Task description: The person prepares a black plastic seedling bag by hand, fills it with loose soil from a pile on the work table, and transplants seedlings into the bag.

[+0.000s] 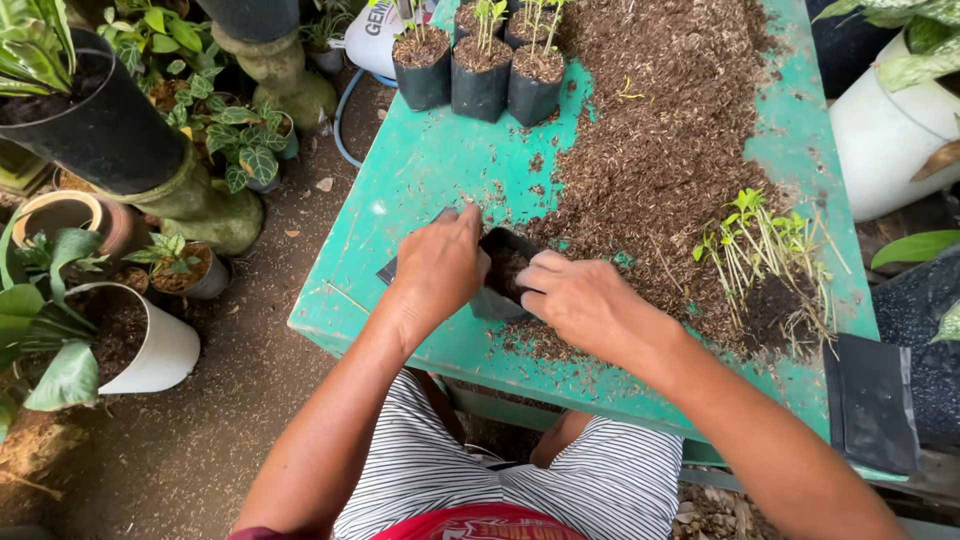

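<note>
A green painted worktop (400, 190) fills the middle of the scene, its paint scratched and worn along the near edge. Around it lies a bare earth floor (250, 400), brown and littered with small bits. To the left stand potted plants: a tall black pot (90, 125), a white pot (165, 350) holding soil, and leafy green plants (235, 135) between them. A pale hose (342, 110) curves on the ground at the far left corner. At the far right stands a large white pot (890, 130). Soft, even daylight falls throughout.
</note>
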